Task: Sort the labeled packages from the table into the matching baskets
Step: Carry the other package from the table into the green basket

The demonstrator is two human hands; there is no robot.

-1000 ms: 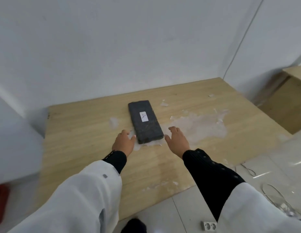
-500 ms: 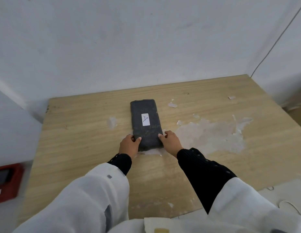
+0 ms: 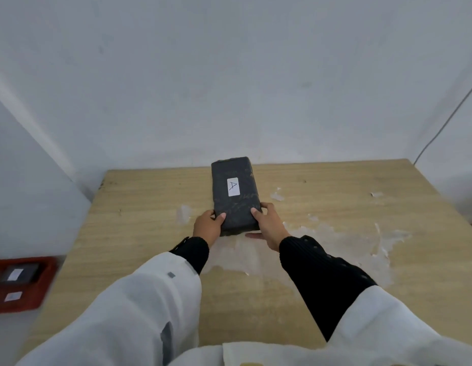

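Observation:
A dark grey rectangular package (image 3: 234, 192) with a white label marked "A" is held above the wooden table (image 3: 335, 273), its far end raised. My left hand (image 3: 208, 225) grips its near left corner, thumb on top. My right hand (image 3: 269, 224) grips the near right corner, thumb on top and fingers underneath. A red basket (image 3: 31, 299) stands on the floor at the far left; it holds a dark package with a white label, and a white label sits on its front wall.
White walls close in behind the table and on the left. A thin cable (image 3: 445, 122) runs down the wall at the right. Pale peeled patches (image 3: 343, 239) mark the tabletop right of my hands.
Both hands went from flat beside the package to gripping its near corners, and the package has come up off the table. The view has swung left, bringing the red basket into sight.

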